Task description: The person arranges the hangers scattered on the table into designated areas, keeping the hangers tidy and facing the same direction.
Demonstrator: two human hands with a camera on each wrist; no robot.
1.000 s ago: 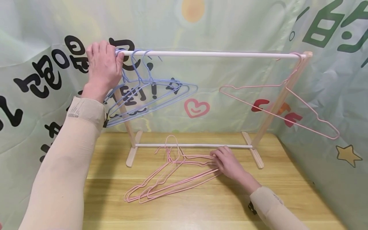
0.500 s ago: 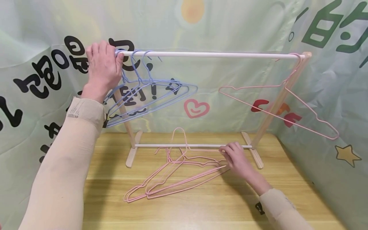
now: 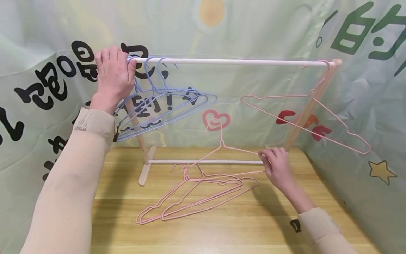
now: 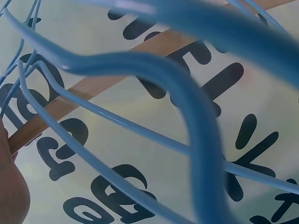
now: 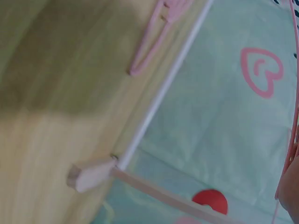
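At the rack's upper left corner, my left hand (image 3: 115,74) grips the end of the white top rod (image 3: 241,62). Several blue hangers (image 3: 165,86) hang close beside it; one (image 4: 205,140) crosses the left wrist view in close-up. My right hand (image 3: 277,167) pinches a pink hanger (image 3: 241,150) by one shoulder end, raised above the table with its hook up and to the left. Below it, several pink hangers (image 3: 185,176) lie overlapping on the tabletop. Another pink hanger (image 3: 285,96) hangs at the rod's right end.
The rack has a wooden right upright (image 3: 306,109), a left foot (image 3: 147,173) and a white lower bar (image 3: 171,162) just behind the lying hangers. Its base stands on a wooden table (image 3: 222,233). A printed cloth (image 3: 253,31) encloses the back and sides.
My right hand has lifted one pink hanger from the pile, moving up and to the right; its hook now stands above the lower bar. My left hand stays on the rod's end.
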